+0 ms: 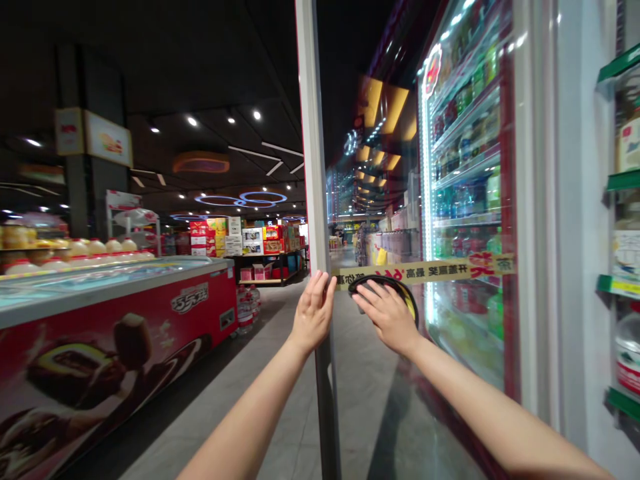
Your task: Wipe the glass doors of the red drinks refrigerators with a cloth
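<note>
A glass door (370, 373) with a pale frame (311, 147) stands swung out in front of me. My left hand (313, 310) holds the frame's edge, its fingers bent slightly over it and its thumb hidden. On the inner side of the glass, my right hand (387, 313) lies with fingers spread over a black rounded thing (407, 291) with a yellow edge, whose kind I cannot make out. A yellowish sticker strip (435, 270) with reversed lettering crosses the glass level with my hands.
On the left stands a red ice cream chest freezer (200, 327), with bottled water packs (246, 310) by its far end. Stacked boxes (273, 240) sit on a display farther back. Shelves with green edges (623, 180) are at the right. Lit drink shelves (467, 160) show in the glass.
</note>
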Motion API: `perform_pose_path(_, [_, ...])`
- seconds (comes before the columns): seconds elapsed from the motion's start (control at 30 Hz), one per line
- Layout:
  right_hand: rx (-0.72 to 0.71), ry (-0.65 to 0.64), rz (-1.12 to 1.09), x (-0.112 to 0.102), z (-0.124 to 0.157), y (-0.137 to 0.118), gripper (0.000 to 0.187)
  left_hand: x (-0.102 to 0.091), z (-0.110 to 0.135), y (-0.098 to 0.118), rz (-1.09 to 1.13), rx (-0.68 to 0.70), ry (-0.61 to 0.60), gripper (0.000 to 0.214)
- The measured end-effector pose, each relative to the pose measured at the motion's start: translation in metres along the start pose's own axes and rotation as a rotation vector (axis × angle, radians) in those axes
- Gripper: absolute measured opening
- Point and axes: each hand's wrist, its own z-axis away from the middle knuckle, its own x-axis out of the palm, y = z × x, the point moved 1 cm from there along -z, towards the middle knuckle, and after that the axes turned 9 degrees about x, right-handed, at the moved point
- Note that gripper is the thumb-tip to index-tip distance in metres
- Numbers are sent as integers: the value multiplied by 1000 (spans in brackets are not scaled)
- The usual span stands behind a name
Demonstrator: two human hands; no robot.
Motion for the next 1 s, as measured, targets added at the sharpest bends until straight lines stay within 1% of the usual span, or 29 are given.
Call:
perform_pose_path(0.03, [-10, -22, -5, 0, -4, 3, 64, 0, 0, -1, -4, 10, -5, 73])
perform_pose_path(0.1, [54, -5, -10, -2, -15, 17, 64, 0, 0, -5, -11, 37, -12, 76])
perform_pose_path(0.17, [206, 80, -6, -5, -20, 35, 64, -1, -1, -8, -24, 60, -13, 77])
perform_pose_path(0.23, [363, 173, 10, -5, -11, 47, 65, -2, -5, -7, -38, 57, -6, 76])
perform_pose_path(0.27, [395, 188, 19, -4, -3, 49, 67, -2, -9, -5, -39, 59, -2, 75])
perform_pose_path(0.3, [384, 173, 24, -4, 4, 48, 68, -1, -14, -1, -32, 72, -1, 74])
perform_pose_path(0.37, [273, 86, 22, -3, 10, 46, 70, 2, -27, 10, 7, 137, -13, 68])
perform_pose_path(0.4, [220, 44, 14, -4, 8, 47, 70, 5, -35, 16, 33, 184, -31, 65])
perform_pose_path(0.43, [201, 26, 6, -7, 3, 51, 69, 8, -42, 22, 58, 228, -57, 62])
perform_pose_path(0.47, [225, 39, 0, -10, -3, 59, 67, 11, -50, 27, 78, 263, -87, 60])
perform_pose_path(0.5, [286, 76, -3, -15, -9, 69, 65, 14, -56, 30, 92, 287, -118, 59])
perform_pose_path(0.57, [460, 181, -4, -22, -11, 91, 61, 17, -63, 34, 107, 317, -174, 58])
perform_pose_path(0.63, [619, 276, 5, -25, 3, 105, 61, 18, -66, 35, 109, 330, -207, 59])
perform_pose_path(0.67, [663, 298, 11, -25, 14, 107, 62, 18, -66, 34, 109, 331, -215, 59])
perform_pose_path(0.7, [672, 299, 17, -25, 25, 106, 64, 17, -65, 34, 109, 329, -220, 59])
perform_pose_path(0.73, [642, 273, 23, -24, 34, 104, 66, 16, -65, 34, 110, 327, -221, 59])
perform_pose_path(0.77, [582, 227, 25, -25, 39, 101, 67, 14, -65, 34, 113, 324, -217, 59])
perform_pose_path(0.83, [455, 132, 21, -28, 38, 105, 70, 12, -66, 35, 126, 322, -200, 60])
perform_pose_path(0.87, [425, 109, 16, -31, 33, 113, 70, 11, -67, 35, 133, 321, -187, 61])
perform_pose_path(0.9, [445, 125, 14, -35, 27, 124, 70, 11, -67, 35, 141, 319, -176, 62])
perform_pose_path(0.97, [603, 238, 14, -43, 21, 152, 67, 10, -69, 35, 159, 315, -163, 63])
perform_pose_path(1.0, [690, 301, 6, -46, 24, 164, 65, 10, -69, 35, 167, 313, -162, 64])
